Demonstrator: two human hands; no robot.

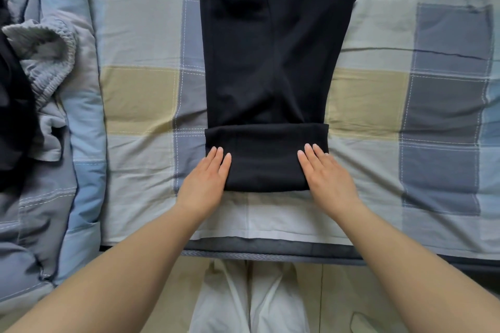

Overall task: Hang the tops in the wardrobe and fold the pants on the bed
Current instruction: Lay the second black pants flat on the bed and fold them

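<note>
While the black pants [270, 62] are laid lengthwise down the middle of the bed [378, 165], their near end is seen turned over into a flat folded band close to the bed's front edge. The left hand [208, 178] is pressed on the left end of that fold with its fingers straight and held together, nothing being gripped. The right hand [324, 176] is laid the same way on the right end, fingers flat and extended, palm down. A checked sheet [140, 100] of pale blue, grey and tan squares is spread under the pants. A grey garment with an elastic waistband [51, 62] is heaped on a rumpled quilt [86, 143] at the left, beside dark clothing [13, 121] at the frame's edge
</note>
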